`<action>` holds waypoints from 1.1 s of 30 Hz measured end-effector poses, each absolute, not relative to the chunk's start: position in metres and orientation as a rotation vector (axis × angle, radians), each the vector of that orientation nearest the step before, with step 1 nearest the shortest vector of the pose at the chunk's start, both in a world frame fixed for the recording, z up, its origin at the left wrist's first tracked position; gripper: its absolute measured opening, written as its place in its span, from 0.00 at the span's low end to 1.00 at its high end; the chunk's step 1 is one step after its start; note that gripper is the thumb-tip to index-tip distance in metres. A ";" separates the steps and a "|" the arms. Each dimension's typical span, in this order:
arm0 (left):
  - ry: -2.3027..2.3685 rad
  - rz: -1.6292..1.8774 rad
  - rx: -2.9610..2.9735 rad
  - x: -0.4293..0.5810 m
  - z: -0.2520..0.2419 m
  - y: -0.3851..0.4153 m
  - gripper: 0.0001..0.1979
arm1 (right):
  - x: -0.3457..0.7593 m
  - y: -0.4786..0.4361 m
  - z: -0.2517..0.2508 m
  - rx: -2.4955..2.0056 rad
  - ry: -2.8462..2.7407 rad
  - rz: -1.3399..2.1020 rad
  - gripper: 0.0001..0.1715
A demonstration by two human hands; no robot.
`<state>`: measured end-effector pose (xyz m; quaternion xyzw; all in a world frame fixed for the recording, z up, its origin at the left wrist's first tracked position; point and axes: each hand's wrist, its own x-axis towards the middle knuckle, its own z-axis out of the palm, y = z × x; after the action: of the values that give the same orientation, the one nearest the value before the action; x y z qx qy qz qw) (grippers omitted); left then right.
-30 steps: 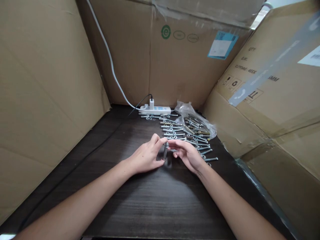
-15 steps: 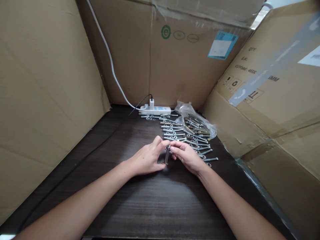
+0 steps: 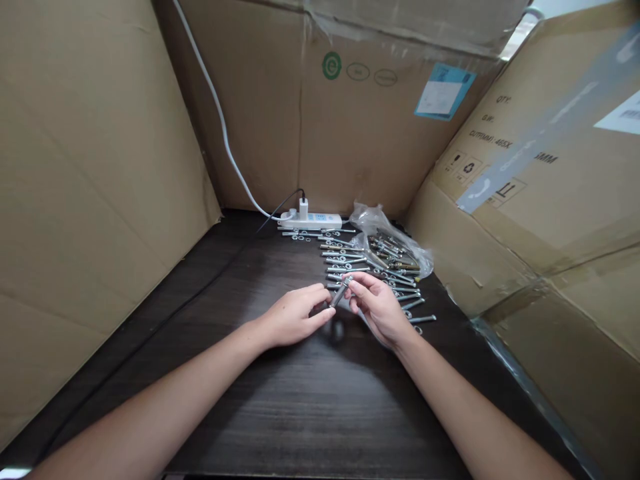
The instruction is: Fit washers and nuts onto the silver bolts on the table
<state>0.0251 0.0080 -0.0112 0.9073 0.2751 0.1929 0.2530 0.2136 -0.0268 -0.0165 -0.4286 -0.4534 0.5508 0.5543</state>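
Note:
An expansion bolt [image 3: 340,294] with a metal sleeve is held tilted above the dark table [image 3: 320,407], its upper end toward the right. My left hand [image 3: 299,315] pinches the lower end between thumb and fingers. At the upper end, the thumb and fingers of my right hand [image 3: 376,303] are closed on it, partly hiding the tip. Just behind my hands lie rows of loose bolts [image 3: 345,254], sleeves, nuts and washers. More long bolts [image 3: 424,319] and a washer [image 3: 418,329] lie right of my right hand.
A clear plastic bag [image 3: 423,260] with several assembled anchors stands at the back right. Behind the rows is a white power strip [image 3: 320,221] with a plugged-in charger [image 3: 303,209]. A black cable [image 3: 200,293] crosses the table's left side. Cardboard walls [image 3: 260,120] enclose the back and sides.
The bolt has gone from nearly upright to tilted, its upper end swinging right. My left fingers have left the top and now grip the lower end; my right hand has stayed at the top.

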 end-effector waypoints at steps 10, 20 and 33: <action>0.803 0.640 2.465 0.028 -0.018 0.011 0.10 | 0.210 -0.027 -0.016 -1.100 -1.145 1.150 0.14; 0.769 0.607 2.326 0.024 -0.018 0.013 0.10 | 0.200 -0.032 -0.007 -1.173 -1.429 1.058 0.11; 0.871 0.578 2.423 0.018 -0.016 0.018 0.09 | 0.352 0.081 0.021 -2.135 -1.931 -0.175 0.15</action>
<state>0.0175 0.0180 -0.0159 0.8893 0.3198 0.2122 0.2487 0.3523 0.0813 0.0214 -0.7341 -0.6641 -0.0601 0.1283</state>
